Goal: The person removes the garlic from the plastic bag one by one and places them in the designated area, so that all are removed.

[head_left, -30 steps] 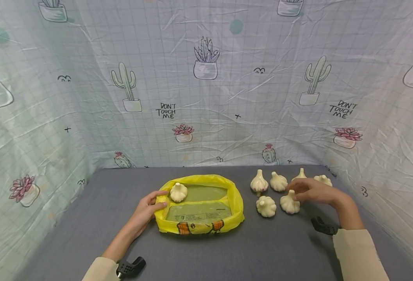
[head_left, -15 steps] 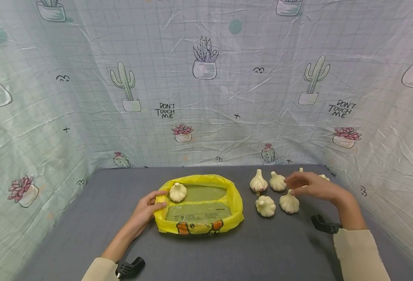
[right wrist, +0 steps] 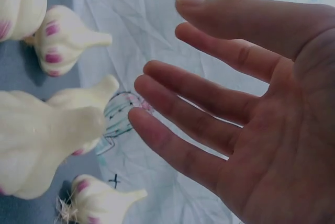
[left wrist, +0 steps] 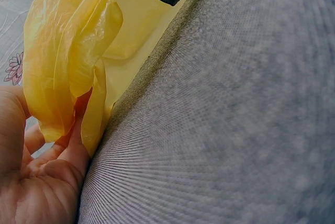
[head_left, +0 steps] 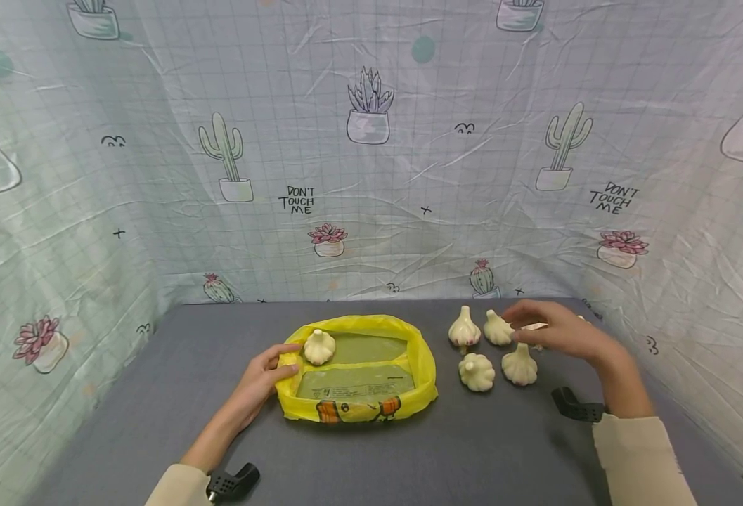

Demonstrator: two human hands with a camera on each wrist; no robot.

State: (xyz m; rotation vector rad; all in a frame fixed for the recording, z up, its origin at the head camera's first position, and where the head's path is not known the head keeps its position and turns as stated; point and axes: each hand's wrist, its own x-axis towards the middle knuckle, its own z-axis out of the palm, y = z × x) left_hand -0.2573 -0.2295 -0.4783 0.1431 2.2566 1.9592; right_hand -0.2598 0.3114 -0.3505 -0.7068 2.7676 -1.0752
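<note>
A yellow plastic bag [head_left: 426,365] lies on the table with its mouth folded open upward. Inside it, at the left end, sits one garlic bulb [head_left: 319,347]. My left hand [head_left: 262,379] grips the bag's left rim between thumb and fingers. My right hand [head_left: 557,330] hovers over the garlic bulbs at the right, holding nothing. Just below its fingers stands a garlic bulb [head_left: 519,365], with another garlic bulb [head_left: 498,328] at the fingertips. In the right wrist view the fingers are extended and spread, beside a large garlic bulb [right wrist: 31,145]. The hand partly covers bulbs behind it.
Left of the right hand are an upright garlic bulb [head_left: 464,329] and a garlic bulb [head_left: 476,372] in front of it. A patterned cloth [head_left: 371,211] closes off the back and sides of the grey table [head_left: 409,464].
My right hand has risen off the front garlic bulb and shifted back and slightly left over the rear ones. The left hand and the bag stay in place.
</note>
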